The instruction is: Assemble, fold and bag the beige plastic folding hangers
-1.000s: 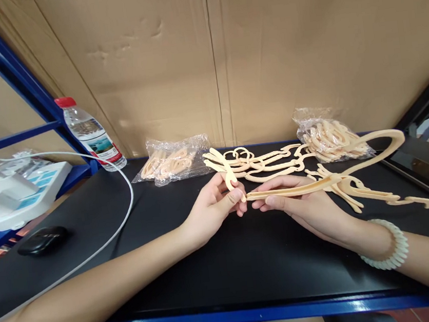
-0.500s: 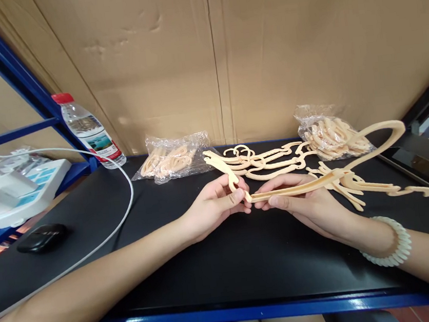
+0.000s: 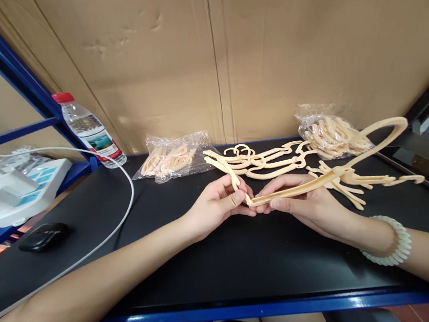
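My left hand [image 3: 214, 207] pinches a short beige plastic clip piece [image 3: 228, 172] that sticks up and back from my fingers. My right hand [image 3: 304, 200] grips one arm of a beige plastic hanger [image 3: 328, 176], whose hook loops up to the right. The tip of the clip piece meets the end of the hanger arm between my two thumbs. Both hands hover just above the black table top [image 3: 226, 263]. A pale bead bracelet [image 3: 390, 242] circles my right wrist.
Loose beige hangers [image 3: 264, 161] lie behind my hands. Two clear bags of beige parts sit at the back, one left [image 3: 173, 158], one right [image 3: 331, 134]. A water bottle [image 3: 89, 131], white power strip [image 3: 20, 191], white cable [image 3: 125, 189], black mouse [image 3: 43, 237] and tablet [image 3: 428, 167] ring the table.
The clip piece's tip has been brought down onto the end of the hanger arm. The hanger's hook end has tilted slightly upward and to the right.
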A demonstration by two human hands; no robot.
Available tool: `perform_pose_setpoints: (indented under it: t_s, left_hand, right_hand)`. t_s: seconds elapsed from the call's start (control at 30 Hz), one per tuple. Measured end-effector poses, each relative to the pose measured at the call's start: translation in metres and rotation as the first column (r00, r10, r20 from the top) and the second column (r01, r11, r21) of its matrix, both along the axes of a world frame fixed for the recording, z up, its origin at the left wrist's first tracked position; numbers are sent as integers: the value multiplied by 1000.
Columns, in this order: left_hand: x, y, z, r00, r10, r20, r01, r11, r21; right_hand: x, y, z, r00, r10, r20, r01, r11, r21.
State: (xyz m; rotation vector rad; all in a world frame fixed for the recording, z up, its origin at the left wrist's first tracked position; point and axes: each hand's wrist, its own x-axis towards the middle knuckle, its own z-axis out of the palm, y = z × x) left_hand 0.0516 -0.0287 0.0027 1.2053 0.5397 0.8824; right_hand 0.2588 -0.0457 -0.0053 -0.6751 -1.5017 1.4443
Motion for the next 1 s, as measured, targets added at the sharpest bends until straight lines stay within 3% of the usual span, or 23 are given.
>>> perform_pose_setpoints:
  t_s: [0.37, 0.47, 0.73, 1.0]
  left_hand:
    - [10, -9, -4, 976, 216, 2, -216, 973, 79]
    - [10, -11, -2, 974, 225, -35, -221, 971, 94]
    - [7, -6, 0, 988, 106, -112, -103, 994, 38]
    - [15, -17, -3, 959, 269, -88, -267, 963, 43]
  right_hand:
    - [-4, -2, -3, 998, -44, -40, 44, 999, -8]
    - [-5, -1, -3, 999, -28, -46, 28, 1000, -7]
    - [-7, -2, -2, 999, -10, -30, 8, 998, -57]
    - [-8, -3, -1, 998, -43, -50, 41, 998, -42]
